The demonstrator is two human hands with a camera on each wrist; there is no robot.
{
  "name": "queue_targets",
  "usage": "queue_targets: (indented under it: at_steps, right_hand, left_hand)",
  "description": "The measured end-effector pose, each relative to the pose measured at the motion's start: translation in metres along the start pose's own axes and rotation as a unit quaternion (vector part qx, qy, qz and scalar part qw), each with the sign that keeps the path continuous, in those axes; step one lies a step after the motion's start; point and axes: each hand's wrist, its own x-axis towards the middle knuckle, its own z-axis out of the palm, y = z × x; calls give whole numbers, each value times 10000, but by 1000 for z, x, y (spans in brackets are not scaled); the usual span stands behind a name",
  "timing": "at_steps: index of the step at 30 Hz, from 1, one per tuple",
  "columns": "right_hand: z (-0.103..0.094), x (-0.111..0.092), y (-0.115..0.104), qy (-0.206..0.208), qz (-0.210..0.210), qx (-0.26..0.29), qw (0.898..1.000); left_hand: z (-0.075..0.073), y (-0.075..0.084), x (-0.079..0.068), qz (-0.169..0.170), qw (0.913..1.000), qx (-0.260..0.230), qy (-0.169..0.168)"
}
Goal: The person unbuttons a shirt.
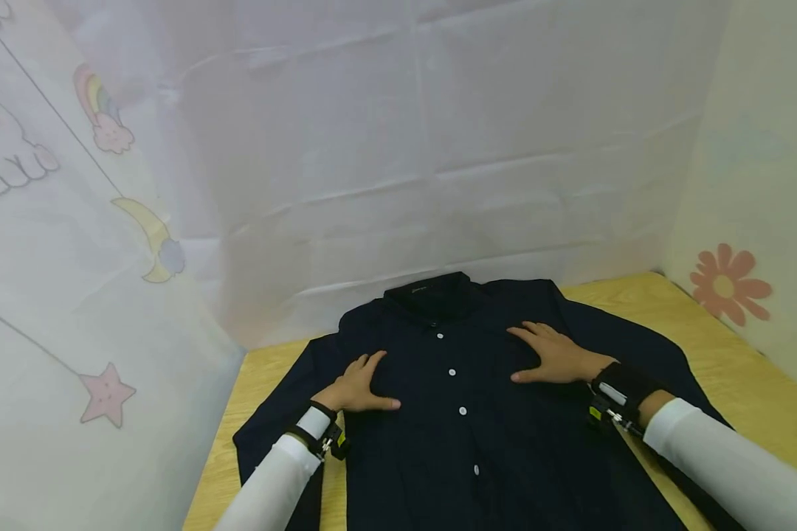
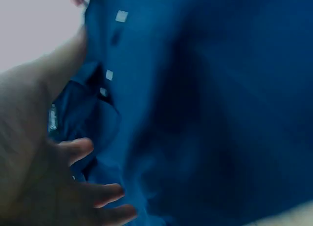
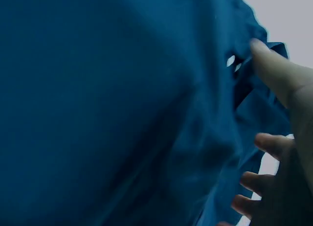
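A dark navy button-up shirt (image 1: 432, 428) lies front side up, its collar (image 1: 432, 295) at the far end and a row of white buttons down the middle. Over the chest on the left is my left hand (image 1: 357, 385), fingers spread and thumb pointing toward the buttons. My right hand (image 1: 558, 355) is over the chest on the other side, its fingers also spread. Neither hand grips the cloth; whether the fingertips touch it I cannot tell. Both wrist views show the shirt as blue, with the left fingers (image 2: 105, 194) and right fingers (image 3: 259, 182) apart.
The shirt lies on a light wood table (image 1: 611, 295). Behind it hangs a creased white sheet (image 1: 438, 147). Printed walls stand at both sides, with a pink star (image 1: 108, 394) on the left and a red flower (image 1: 730, 286) on the right.
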Motion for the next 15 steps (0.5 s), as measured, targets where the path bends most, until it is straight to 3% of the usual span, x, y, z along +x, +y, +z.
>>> queue_targets:
  at_steps: [3, 6, 10, 15]
  right_hand:
    - [-2, -22, 9, -553, 169, -186, 9982]
    - [-4, -36, 18, -876, 214, 147, 9958]
    - [-10, -44, 27, -907, 324, 493, 9941]
    - [-12, -50, 32, -787, 368, 152, 9961]
  left_hand:
    - [2, -8, -14, -144, 9967, 646, -470]
    - [2, -19, -19, -31, 9953, 743, -622]
    - [-1, -30, -19, 59, 9961, 574, -668]
    - [-3, -28, -25, 29, 9954, 751, -598]
